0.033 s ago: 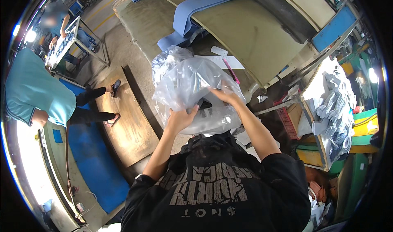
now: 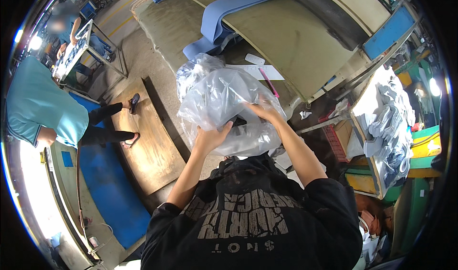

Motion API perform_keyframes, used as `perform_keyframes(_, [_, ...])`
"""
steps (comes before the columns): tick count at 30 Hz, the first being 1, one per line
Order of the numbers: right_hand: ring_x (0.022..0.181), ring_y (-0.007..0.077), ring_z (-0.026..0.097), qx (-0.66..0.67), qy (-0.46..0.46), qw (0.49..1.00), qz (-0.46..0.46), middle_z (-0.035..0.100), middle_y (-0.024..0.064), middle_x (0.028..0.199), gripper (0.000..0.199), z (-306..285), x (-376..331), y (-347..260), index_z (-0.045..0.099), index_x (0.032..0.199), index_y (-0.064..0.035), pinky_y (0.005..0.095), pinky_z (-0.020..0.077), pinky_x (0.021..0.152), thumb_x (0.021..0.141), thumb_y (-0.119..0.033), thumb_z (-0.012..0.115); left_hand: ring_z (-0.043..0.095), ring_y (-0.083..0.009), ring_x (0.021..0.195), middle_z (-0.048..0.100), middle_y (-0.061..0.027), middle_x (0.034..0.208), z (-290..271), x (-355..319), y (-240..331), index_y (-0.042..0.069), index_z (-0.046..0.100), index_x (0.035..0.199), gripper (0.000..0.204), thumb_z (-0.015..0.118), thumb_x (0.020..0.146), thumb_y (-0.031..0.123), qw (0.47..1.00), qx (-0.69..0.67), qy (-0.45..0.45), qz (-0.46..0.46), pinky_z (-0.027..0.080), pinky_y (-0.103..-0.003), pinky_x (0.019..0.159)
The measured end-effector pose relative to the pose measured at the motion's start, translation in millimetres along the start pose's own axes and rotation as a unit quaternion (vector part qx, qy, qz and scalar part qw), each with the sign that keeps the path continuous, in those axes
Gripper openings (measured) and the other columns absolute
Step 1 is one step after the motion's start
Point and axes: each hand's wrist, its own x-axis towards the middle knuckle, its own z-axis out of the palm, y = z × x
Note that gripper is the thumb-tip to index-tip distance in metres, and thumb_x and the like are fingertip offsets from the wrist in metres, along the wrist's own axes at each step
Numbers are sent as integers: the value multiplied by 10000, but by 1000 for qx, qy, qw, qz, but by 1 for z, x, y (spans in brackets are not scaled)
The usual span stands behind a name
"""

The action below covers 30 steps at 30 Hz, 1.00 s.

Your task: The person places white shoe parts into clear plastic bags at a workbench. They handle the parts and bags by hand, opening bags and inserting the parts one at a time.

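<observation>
A large clear plastic bag [image 2: 224, 91] lies bunched in front of my body, its mouth turned toward me. At the left side of that mouth, my left hand [image 2: 209, 139] grips the film, thumb raised and part of the fingers hidden by plastic. My right hand [image 2: 265, 112] holds the opposite side, its fingertips partly covered by the see-through film. Something dark shows in the gap between the hands; its kind is unclear. Just beyond the bag rests a smaller knotted plastic bundle [image 2: 195, 72] with bluish contents.
A pink pen [image 2: 268, 82] and white paper [image 2: 248, 71] lie on the table past the bag. Wide blue elastic band [image 2: 214, 24] crosses the boards [image 2: 291, 46]. At right stands a bin of grey fabric pieces [image 2: 389, 127]. A person in teal [image 2: 45, 101] stands at left, near a wooden board [image 2: 148, 146].
</observation>
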Motion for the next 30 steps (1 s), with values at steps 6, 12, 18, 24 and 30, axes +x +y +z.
perform_keyframes(6, [1445, 352, 464, 334, -46, 933, 123, 449, 255, 1573, 1054, -28, -22, -26, 384, 1560, 35, 454, 419, 1148, 866, -683, 723, 521, -358, 1393, 582, -227, 1467, 14, 18, -57, 50, 553, 1462, 523, 587, 1021, 328, 935, -261, -191, -146, 397, -423, 1138])
perform_keyframes(12, [1412, 389, 501, 102, -9, 992, 75, 499, 264, 1537, 1041, -20, -15, 3, 379, 1564, 55, 524, 457, 1104, 915, -725, 613, 604, -273, 1252, 627, -164, 1414, 56, -5, -56, 59, 605, 1419, 391, 491, 1084, 224, 960, -140, -195, -143, 477, -387, 1046])
perform_keyframes(18, [1287, 425, 607, -134, 37, 990, -17, 615, 309, 1375, 836, -14, -12, 11, 441, 1539, -13, 508, 509, 1028, 993, -638, 544, 647, -368, 1170, 644, -225, 1353, 9, -8, -37, 59, 633, 1371, 407, 584, 1009, 238, 975, -81, -198, 62, 497, -439, 1017])
perform_keyframes(24, [1013, 328, 744, -186, -242, 950, -61, 777, 178, 1088, 632, -89, -99, -20, 703, 1295, -66, 430, 546, 936, 1034, -609, 512, 532, -407, 1354, 533, -274, 1489, 38, 40, -13, -42, 402, 1544, 643, 574, 1009, 272, 981, 112, -45, 152, 375, -501, 1180])
perform_keyframes(30, [983, 141, 700, 229, -148, 936, -222, 762, 72, 1091, 415, -198, -207, 39, 726, 1246, -45, 304, 538, 905, 1121, -372, 505, 331, -340, 1547, 273, -155, 1711, 95, 50, 13, 132, 352, 1631, 646, 513, 1035, 321, 913, 315, -14, 258, 236, -586, 1249])
